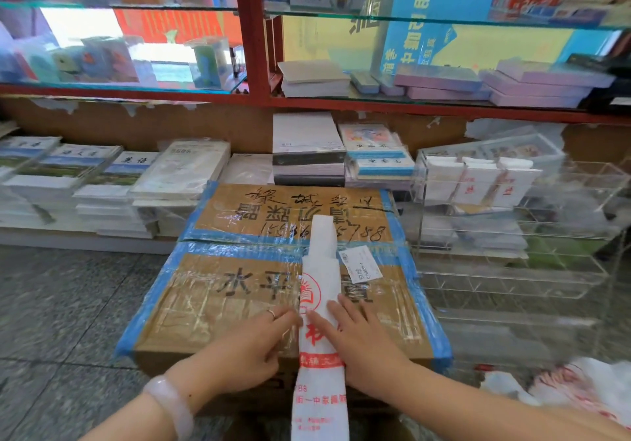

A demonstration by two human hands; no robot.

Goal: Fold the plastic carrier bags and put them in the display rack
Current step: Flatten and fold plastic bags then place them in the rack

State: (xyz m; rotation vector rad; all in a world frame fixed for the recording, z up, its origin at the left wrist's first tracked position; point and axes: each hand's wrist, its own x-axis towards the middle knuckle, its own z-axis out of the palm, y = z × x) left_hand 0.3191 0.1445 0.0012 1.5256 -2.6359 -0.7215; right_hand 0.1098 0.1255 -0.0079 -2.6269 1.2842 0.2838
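Pressing flat-fingered, the left hand (254, 341) and right hand (355, 334) smooth a carrier bag (321, 304), already folded into a long strip, on the taped carton (239, 290). Neither grip closes round it. Folded bags (478, 181) seemingly fill one row of the display rack (512, 269); loose bags (580, 389) remain.

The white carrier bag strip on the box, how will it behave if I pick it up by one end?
The carrier bag is thin plastic and its near end already droops over the cardboard box edge, so it will likely hang limp. Probably very light. Its lengthwise folds may spring open once both flat hands let go.
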